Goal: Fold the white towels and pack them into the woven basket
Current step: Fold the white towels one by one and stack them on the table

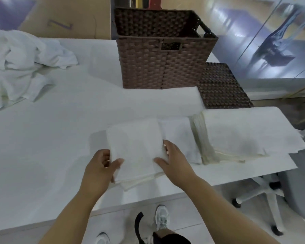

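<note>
Writing: the only legible mark is a purple "7", seen upside down, on the cardboard box (63,16) at the far left behind the table. The dark plate on the front of the woven basket (164,50) is too blurred to read.

Far left of the fingers, well apart from them, a pile of unfolded white towels (23,62) lies crumpled on the white table (42,138).

The left hand (99,166) reaches in from below, forearm angled up and to the right. Its thumb lies on top of the folded towel (137,148) at the near left corner, and the fingers curl against the towel's left edge, gripping it; the fingertips are partly hidden.

The folded towel lies flat between the two hands, near the table's front edge, its layered edges showing at the near side.

The right hand (174,161) comes in from the lower right, palm down. Its thumb presses on the towel's near right part and the fingers curve over the right edge, holding it.

Beyond the fingers, the basket stands upright and open at the back of the table, well apart from the hands. Its woven lid (222,85) lies flat just beside it on the right.

Right of the right fingers, a stack of folded towels (236,134) rests on the table, near its right end.
</note>
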Tool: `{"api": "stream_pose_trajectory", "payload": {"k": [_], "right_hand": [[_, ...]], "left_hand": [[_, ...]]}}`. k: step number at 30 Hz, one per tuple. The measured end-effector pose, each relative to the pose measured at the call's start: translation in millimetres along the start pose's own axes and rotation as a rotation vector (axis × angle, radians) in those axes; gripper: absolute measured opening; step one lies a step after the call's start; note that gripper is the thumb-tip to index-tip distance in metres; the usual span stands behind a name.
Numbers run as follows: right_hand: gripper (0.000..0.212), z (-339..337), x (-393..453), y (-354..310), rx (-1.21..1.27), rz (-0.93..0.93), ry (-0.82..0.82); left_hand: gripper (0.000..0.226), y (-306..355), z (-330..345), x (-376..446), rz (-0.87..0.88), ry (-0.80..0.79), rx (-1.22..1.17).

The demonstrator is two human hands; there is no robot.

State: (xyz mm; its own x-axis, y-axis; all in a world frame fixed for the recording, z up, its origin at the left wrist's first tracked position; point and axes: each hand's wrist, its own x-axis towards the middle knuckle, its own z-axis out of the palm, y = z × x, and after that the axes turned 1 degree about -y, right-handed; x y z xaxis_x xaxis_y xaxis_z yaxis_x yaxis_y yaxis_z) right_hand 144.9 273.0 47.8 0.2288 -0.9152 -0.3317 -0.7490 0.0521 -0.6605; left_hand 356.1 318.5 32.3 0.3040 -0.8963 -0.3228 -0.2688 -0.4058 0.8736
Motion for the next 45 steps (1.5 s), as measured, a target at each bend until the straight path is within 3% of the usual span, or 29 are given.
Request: {"api": "stream_pose_trajectory", "payload": {"k": [7,12,18,24,31,34,38,45], "right_hand": [[0.060,-109.4,11.2,65.9,-0.015,-0.103,0.213],[0.056,-174.3,7.6,121.4,0.002,-0.036,0.353],[0.045,-232.1,2.7,171.8,0.024,0.081,0.444],[0.042,-281.3,4.8,207.6,-0.058,0.211,0.555],[0.042,-331.6,2.7,268.1,-0.120,0.271,0.656],[0.043,-343.4,4.2,298.0,-0.162,0.295,0.564],[0.043,-353.8,10.5,328.4,-0.340,0.393,0.233],[0.038,-379.6,28.1,324.3,-0.465,0.222,0.278]], "left_hand": [[0.020,77.5,102.9,11.8,0.043,-0.032,-0.177],[0.037,125.0,175.5,17.3,0.163,-0.124,-0.124],[0.059,170.9,247.2,34.1,0.333,-0.344,0.058],[0.033,205.7,313.3,58.6,0.502,-0.517,0.270],[0.040,235.2,396.3,57.8,0.618,-0.613,0.411],[0.040,228.9,428.6,54.2,0.640,-0.585,0.551],[0.039,215.4,451.7,47.1,0.585,-0.504,0.848],[0.031,230.1,441.8,43.5,0.529,-0.457,0.910]]}}
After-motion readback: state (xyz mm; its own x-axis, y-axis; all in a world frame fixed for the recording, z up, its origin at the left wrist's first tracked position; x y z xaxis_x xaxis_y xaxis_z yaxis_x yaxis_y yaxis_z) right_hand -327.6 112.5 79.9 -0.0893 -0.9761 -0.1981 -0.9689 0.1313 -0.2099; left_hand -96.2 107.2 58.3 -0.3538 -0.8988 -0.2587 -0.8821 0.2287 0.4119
